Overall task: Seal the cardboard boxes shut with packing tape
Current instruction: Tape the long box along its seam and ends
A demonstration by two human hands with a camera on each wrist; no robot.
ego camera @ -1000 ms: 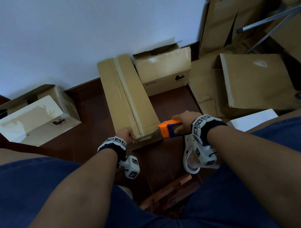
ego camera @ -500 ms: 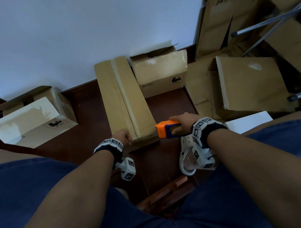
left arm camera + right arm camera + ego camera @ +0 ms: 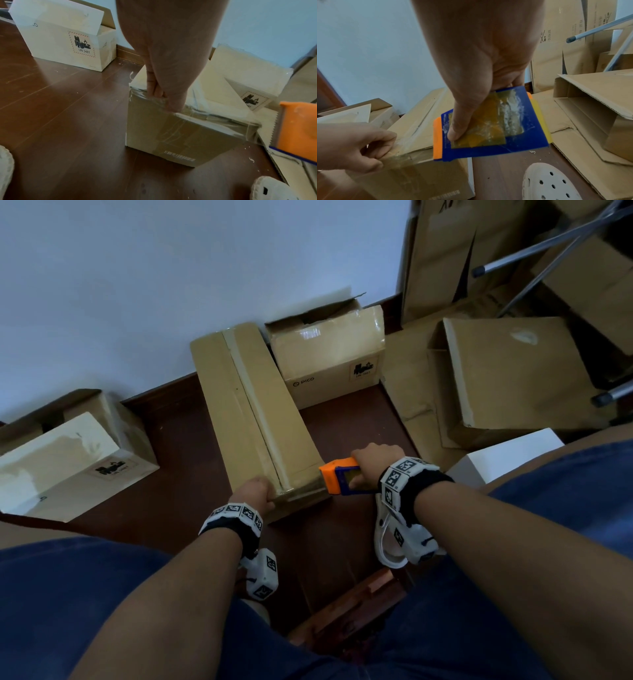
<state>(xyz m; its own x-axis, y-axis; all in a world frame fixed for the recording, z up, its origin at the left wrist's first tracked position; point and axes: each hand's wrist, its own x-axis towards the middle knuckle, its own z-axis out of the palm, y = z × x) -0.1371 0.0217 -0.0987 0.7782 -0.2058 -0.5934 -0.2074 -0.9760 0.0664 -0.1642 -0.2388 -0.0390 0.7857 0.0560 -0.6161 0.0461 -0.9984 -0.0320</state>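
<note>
A long brown cardboard box [image 3: 253, 412] lies on the dark wood floor, with a tape strip running down its top seam. My left hand [image 3: 255, 493] grips the near top edge of the box [image 3: 171, 135], fingers [image 3: 157, 92] curled over clear tape there. My right hand [image 3: 373, 460] holds an orange and blue tape dispenser [image 3: 339, 479] at the box's near right corner. In the right wrist view my thumb presses the dispenser's [image 3: 505, 135] blue side. Clear tape [image 3: 407, 158] stretches along the near edge from my left hand [image 3: 359, 146] to the dispenser.
An open PICO box [image 3: 329, 361] stands behind the long box against the wall. A pale box [image 3: 68, 467] sits at the left. Flattened and open cardboard [image 3: 513, 371] and metal poles [image 3: 548, 244] crowd the right. A white clog [image 3: 547, 182] is near my right hand.
Both hands keep their places at the box's near end. Only the head view has shifted slightly.
</note>
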